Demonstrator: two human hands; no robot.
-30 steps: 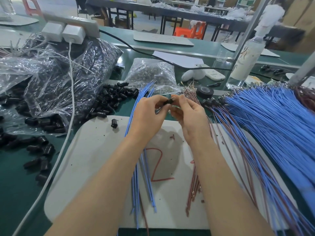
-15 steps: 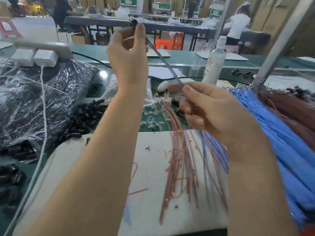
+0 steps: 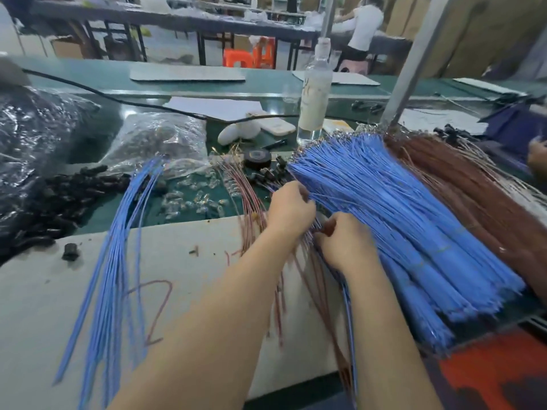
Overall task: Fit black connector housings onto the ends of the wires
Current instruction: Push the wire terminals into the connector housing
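Nearest us, our right hand (image 3: 346,244) closed its grip on a sheaf of thin wires (image 3: 325,315) lying over the white mat (image 3: 207,261). Half a second before, our left hand (image 3: 291,208) had held a fitted wire high. Now it had dropped beside the blue wire bundle (image 3: 399,217), fingers curled, its grip unclear. That wire seemed finished. Black connector housings (image 3: 74,187) waited farther left on the tabletop (image 3: 97,217).

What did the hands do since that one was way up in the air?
The left hand came down from up high to the thin wires beside the big blue bundle; what it grips is blurred. The right hand still pinches those wires. The loose blue wires on the white board stayed.
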